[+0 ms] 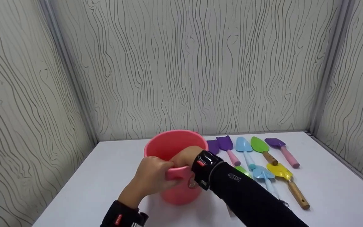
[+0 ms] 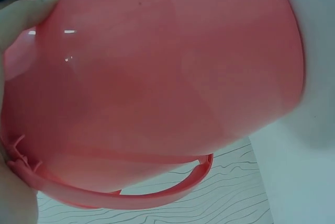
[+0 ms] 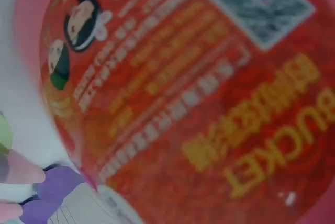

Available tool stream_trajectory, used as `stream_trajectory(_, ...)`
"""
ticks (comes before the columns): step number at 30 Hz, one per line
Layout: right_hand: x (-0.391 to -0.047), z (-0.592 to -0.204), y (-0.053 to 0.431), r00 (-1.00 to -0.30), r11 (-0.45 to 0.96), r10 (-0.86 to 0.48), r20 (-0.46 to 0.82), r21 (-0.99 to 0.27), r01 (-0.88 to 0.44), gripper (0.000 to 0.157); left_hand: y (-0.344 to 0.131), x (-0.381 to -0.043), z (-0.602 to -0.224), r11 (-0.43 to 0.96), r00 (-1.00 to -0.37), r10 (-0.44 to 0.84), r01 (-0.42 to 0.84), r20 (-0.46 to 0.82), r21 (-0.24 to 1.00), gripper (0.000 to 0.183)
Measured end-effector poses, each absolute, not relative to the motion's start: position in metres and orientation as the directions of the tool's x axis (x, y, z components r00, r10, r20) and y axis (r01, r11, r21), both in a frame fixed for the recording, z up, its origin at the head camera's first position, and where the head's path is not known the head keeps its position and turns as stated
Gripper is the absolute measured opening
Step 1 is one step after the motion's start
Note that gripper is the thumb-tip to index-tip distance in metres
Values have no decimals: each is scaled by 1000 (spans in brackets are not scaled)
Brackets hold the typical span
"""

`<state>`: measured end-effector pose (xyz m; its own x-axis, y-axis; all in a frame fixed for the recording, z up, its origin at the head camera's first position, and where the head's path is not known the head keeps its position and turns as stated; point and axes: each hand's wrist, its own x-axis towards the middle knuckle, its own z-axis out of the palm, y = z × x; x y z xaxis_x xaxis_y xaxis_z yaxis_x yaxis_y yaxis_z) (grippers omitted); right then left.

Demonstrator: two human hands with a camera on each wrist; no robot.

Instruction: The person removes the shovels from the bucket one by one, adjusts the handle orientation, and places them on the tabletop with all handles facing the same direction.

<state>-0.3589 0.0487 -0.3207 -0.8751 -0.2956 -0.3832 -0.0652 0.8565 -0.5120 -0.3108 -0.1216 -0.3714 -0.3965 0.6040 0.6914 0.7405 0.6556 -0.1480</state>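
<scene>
A pink bucket [image 1: 181, 194] stands on the white table, its mouth tilted toward the person in the head view. My left hand [image 1: 152, 175] grips its near rim, with the thumb outside below the edge. In the left wrist view, that thumb [image 2: 26, 17] lies along the wall, and the bucket's curved handle [image 2: 136, 200] hangs down one side. My right hand [image 1: 187, 156] bends over the rim beside the left one. Its fingers reach inside, hidden, so I cannot tell what they hold. A red printed label [image 3: 172, 124] fills the right wrist view.
Several garden trowels lie on the table [image 1: 112, 176] right of the bucket, including a purple one [image 1: 225, 143], a light blue one [image 1: 244, 145], a green one [image 1: 259, 144] and a yellow one [image 1: 279, 170]. My right sleeve overlaps some. Patterned panels [image 1: 200, 63] enclose the back and sides.
</scene>
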Motion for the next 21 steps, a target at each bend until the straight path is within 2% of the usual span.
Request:
stream_trajectory(1, -359, -321, 49, -882, 828, -238, -407, -559, 35, 19, -122, -311, -371, 656, -394, 602, 740, 694, -149, 43)
stream_trajectory(2, -359, -321, 49, -877, 818, -223, -426, -571, 69, 19, -122, -311, -370, 656, -396, 601, 740, 694, -146, 42)
stream_trajectory(4, -361, -321, 48, -867, 786, -202, -455, -603, 134, 17, -122, -311, -369, 662, -404, 599, 736, 691, -144, 42)
stream_trajectory(6, -362, -319, 47, -856, 783, -221, -467, -608, 130, 15, -123, -311, -369, 668, -415, 593, 732, 690, -134, 42)
stream_trajectory(9, -364, -319, 46, -832, 807, -360, -422, -589, -50, 11, -123, -311, -368, 670, -414, 587, 731, 695, -131, 42)
stream_trajectory(13, -369, -320, 44, -798, 771, -577, -176, -440, -461, 25, -122, -312, -368, 665, -389, 591, 731, 707, -153, 42)
stream_trajectory(17, -373, -320, 43, -780, 693, -621, 77, -411, -593, 31, -124, -312, -368, 669, -374, 589, 723, 716, -173, 44)
stream_trajectory(21, -369, -313, 44, -808, 679, -563, 175, -458, -573, 23, -125, -312, -368, 681, -385, 585, 712, 714, -174, 43)
